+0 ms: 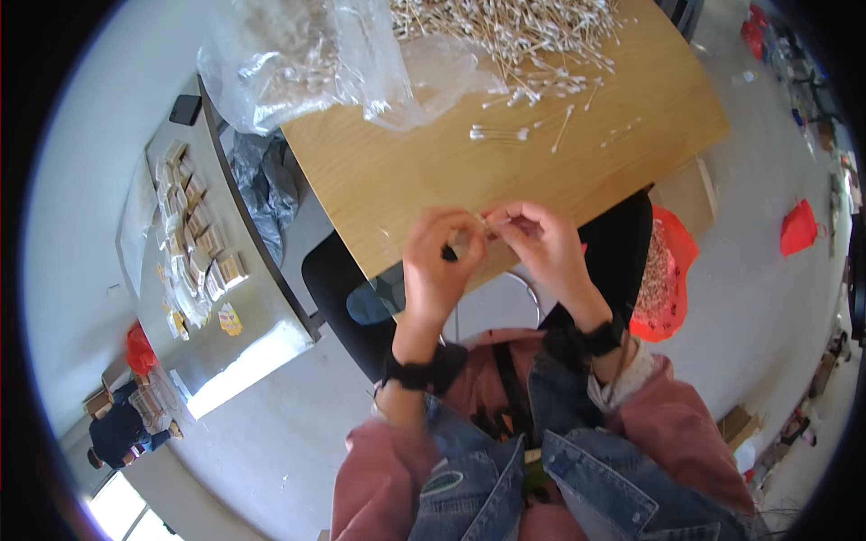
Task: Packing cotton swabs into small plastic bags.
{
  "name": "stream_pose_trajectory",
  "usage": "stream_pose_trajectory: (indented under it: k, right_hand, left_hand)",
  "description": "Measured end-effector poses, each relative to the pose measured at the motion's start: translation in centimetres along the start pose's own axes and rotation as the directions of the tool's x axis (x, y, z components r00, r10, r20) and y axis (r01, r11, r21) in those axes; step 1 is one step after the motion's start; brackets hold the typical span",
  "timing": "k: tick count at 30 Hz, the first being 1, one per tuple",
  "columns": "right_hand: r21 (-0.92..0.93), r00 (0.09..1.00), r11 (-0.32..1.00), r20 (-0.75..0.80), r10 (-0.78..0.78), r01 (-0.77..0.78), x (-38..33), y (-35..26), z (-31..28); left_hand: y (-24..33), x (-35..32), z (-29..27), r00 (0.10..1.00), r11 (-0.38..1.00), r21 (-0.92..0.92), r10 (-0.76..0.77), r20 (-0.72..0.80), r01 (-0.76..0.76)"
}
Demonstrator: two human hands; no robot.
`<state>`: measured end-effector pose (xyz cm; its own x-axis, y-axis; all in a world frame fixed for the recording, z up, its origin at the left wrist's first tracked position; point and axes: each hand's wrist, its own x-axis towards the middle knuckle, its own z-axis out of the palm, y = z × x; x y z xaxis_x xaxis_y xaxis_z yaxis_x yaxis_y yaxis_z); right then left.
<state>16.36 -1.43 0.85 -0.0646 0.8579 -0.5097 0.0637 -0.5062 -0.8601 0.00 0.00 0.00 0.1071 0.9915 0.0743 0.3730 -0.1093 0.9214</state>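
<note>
Curling fingertips close tog., L hand & R hand grip sth. too small to ID, w/ cotton swabs heaped approx. 12–1 o'clock of them, tan sticks, white tips.

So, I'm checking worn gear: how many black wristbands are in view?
2: left wristband around the left wrist, right wristband around the right wrist. Sleeves could hide more.

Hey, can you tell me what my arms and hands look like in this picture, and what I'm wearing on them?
Your left hand and right hand are ungloved. There's a black band on the left wrist and another on the right wrist. Your sleeves are pink, with a whitish cuff showing at the right one.
</note>
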Motion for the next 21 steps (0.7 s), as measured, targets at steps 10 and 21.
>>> stream_pose_trajectory:
  k: [10,21]
  right_hand:
    - [0.171,0.955,0.940,-0.009,-0.298,0.295,10.0,-0.1,0.4]
    - [0.156,0.972,0.959,-0.042,-0.233,0.237,8.9,-0.1,-0.2]
  left_hand:
    - [-5.9,8.3,-0.1,0.963,0.963,0.065,0.265,-0.056,-0.262]
    - [-5.7,8.0,-0.9,0.927,0.920,0.112,0.375,0.022,-0.375]
